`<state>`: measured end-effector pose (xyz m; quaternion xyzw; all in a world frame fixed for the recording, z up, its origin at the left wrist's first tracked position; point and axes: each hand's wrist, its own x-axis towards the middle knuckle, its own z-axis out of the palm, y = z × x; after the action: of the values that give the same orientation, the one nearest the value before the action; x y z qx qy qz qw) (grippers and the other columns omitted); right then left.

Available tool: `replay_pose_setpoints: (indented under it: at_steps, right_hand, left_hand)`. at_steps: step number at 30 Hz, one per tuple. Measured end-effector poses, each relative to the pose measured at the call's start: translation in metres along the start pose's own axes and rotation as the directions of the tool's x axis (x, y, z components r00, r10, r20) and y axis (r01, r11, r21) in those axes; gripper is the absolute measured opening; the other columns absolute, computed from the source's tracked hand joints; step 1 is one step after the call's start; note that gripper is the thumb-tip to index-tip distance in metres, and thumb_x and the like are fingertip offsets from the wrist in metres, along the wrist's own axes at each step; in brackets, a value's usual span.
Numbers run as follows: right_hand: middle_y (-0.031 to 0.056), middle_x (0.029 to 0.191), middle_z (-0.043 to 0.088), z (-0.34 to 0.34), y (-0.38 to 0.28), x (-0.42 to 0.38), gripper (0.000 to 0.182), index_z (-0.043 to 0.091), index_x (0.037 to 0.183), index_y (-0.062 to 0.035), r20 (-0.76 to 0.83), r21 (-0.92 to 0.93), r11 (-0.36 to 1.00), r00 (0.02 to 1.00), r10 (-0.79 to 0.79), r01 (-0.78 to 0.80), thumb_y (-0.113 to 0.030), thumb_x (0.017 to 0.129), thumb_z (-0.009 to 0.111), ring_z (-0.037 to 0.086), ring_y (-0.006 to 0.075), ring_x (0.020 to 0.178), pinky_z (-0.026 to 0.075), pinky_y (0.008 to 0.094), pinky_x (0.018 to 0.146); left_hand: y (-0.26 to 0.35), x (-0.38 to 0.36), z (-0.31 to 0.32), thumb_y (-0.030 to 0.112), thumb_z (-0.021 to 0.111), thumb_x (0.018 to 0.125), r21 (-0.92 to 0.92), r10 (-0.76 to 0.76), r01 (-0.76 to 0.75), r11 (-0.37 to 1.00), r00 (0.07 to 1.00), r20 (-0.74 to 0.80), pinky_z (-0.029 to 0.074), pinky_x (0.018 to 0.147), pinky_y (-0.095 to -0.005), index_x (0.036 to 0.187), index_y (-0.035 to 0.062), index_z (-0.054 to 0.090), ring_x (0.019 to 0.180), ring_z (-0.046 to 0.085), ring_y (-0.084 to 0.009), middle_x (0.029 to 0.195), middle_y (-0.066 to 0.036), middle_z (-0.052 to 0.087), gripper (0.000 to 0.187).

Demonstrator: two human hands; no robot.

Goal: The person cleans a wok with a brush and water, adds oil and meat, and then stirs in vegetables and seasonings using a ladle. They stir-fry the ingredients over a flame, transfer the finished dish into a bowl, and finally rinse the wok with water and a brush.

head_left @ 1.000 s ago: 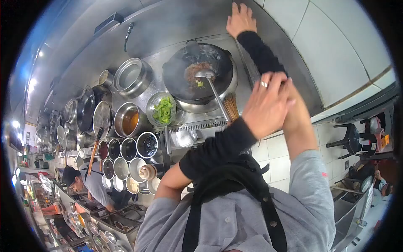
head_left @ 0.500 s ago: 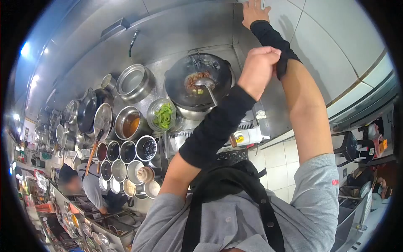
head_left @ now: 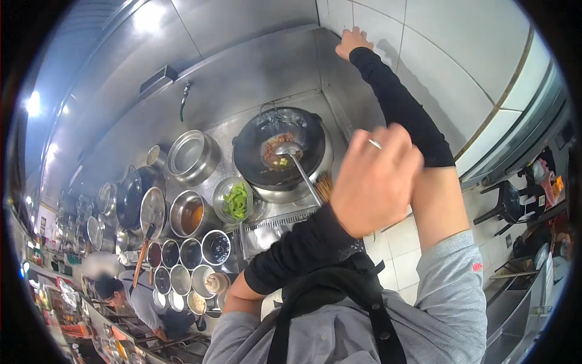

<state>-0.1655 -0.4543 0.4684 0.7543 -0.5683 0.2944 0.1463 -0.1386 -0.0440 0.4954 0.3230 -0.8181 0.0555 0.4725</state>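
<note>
Head view shows the black sleeve [head_left: 412, 118] pulled farther along the right forearm [head_left: 439, 197], so it covers more skin. Beside it, the left hand [head_left: 373, 188] has curled fingers, their grip unclear; the right hand's [head_left: 353, 43] bent fingers are near tiles [head_left: 379, 27], contact uncertain.

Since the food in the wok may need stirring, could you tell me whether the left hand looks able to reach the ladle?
Probably yes: the ladle slants out of the wok toward the left hand, though a brush sits close beside its handle.
</note>
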Motion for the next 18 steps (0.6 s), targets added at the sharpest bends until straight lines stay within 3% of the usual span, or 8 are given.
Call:
replay_pose_setpoints:
  at_steps: [2,4,7,9,12,14,16,18]
  right_hand:
    - [0.0118,0.09,0.07,-0.011,-0.003,0.005,0.023,0.07,0.09,-0.0021,0.05,0.394,0.904,0.986,0.159,-0.166,-0.023,0.084,0.063,0.066,0.0279,0.083,0.055,0.0438,0.081]
    - [0.0151,0.076,0.07,-0.031,-0.022,-0.023,0.029,0.071,0.084,0.0007,0.187,0.763,0.578,0.955,0.231,-0.289,-0.025,0.086,0.058,0.067,0.034,0.072,0.054,0.0418,0.077]
    - [0.0125,0.06,0.062,-0.085,-0.083,-0.135,0.028,0.064,0.072,-0.0009,-0.249,0.929,0.353,0.89,0.381,0.108,-0.022,0.09,0.062,0.062,0.0281,0.057,0.048,0.0386,0.061]
    - [0.0123,0.075,0.059,-0.135,-0.129,-0.22,0.009,0.059,0.084,-0.0012,-0.312,0.946,0.21,0.871,0.379,0.248,-0.009,0.088,0.06,0.06,0.0274,0.067,0.047,0.0367,0.063]
    - [0.0189,0.12,0.052,-0.175,-0.166,-0.31,0.039,0.058,0.124,-0.002,-0.373,0.861,0.3,0.911,-0.178,0.411,-0.016,0.087,0.063,0.049,0.0369,0.114,0.038,0.0477,0.099]
    - [0.0203,0.127,0.047,-0.185,-0.18,-0.341,0.048,0.055,0.132,-0.0016,-0.297,0.809,0.412,0.897,-0.326,0.418,-0.023,0.09,0.064,0.046,0.038,0.117,0.036,0.0518,0.104]
    - [0.0195,0.127,0.048,-0.177,-0.182,-0.349,0.047,0.054,0.133,-0.001,-0.286,0.851,0.366,0.917,-0.277,0.376,-0.014,0.089,0.063,0.048,0.0372,0.117,0.039,0.0512,0.103]
    - [0.0187,0.125,0.049,-0.174,-0.177,-0.35,0.048,0.053,0.132,0.0023,-0.291,0.79,0.443,0.896,-0.336,0.423,-0.008,0.086,0.062,0.049,0.0362,0.115,0.042,0.0479,0.101]
  left_hand:
    - [-0.039,0.003,-0.001,0.015,0.072,0.08,-0.304,-0.076,0.102,0.947,0.992,0.096,0.043,0.098,-0.0424,0.114,0.0083,0.057,0.12,0.049,-0.031,0.126,-0.013,0.051,0.037]
    - [-0.093,0.008,0.0,0.016,0.069,0.087,-0.68,-0.409,0.331,0.655,0.911,0.051,0.045,0.1,-0.04,0.128,0.0073,0.055,0.119,0.051,-0.0207,0.126,-0.007,0.055,0.043]
    - [-0.211,0.019,-0.005,0.011,0.055,0.088,-0.918,-0.868,0.273,0.286,0.48,-0.127,0.047,0.09,-0.0433,0.124,0.0066,0.06,0.101,0.053,-0.0199,0.116,-0.007,0.056,0.037]
    - [-0.267,0.025,-0.016,0.008,0.056,0.082,-0.923,-0.963,0.31,0.23,0.207,-0.171,0.048,0.086,-0.0438,0.125,0.0073,0.06,0.098,0.053,-0.0199,0.104,-0.005,0.055,0.044]
    - [-0.32,0.024,-0.007,0.005,0.058,0.077,-0.859,-0.952,0.455,0.235,-0.07,-0.298,0.049,0.085,-0.0461,0.119,0.0063,0.063,0.1,0.055,-0.0232,0.104,-0.009,0.061,0.043]
    - [-0.344,0.005,0.004,0.005,0.057,0.075,-0.685,-0.907,0.656,0.317,-0.002,-0.421,0.046,0.09,-0.0458,0.116,0.0057,0.063,0.103,0.053,-0.0291,0.109,-0.014,0.06,0.041]
    - [-0.376,-0.018,0.014,0.005,0.056,0.073,-0.34,-0.807,0.811,0.476,0.249,-0.536,0.043,0.096,-0.0454,0.112,0.0051,0.064,0.107,0.052,-0.035,0.113,-0.019,0.06,0.04]
    - [-0.362,-0.034,0.023,0.006,0.057,0.072,-0.32,-0.755,0.816,0.482,0.201,-0.625,0.04,0.1,-0.0458,0.111,0.0052,0.063,0.111,0.049,-0.0373,0.116,-0.021,0.057,0.04]
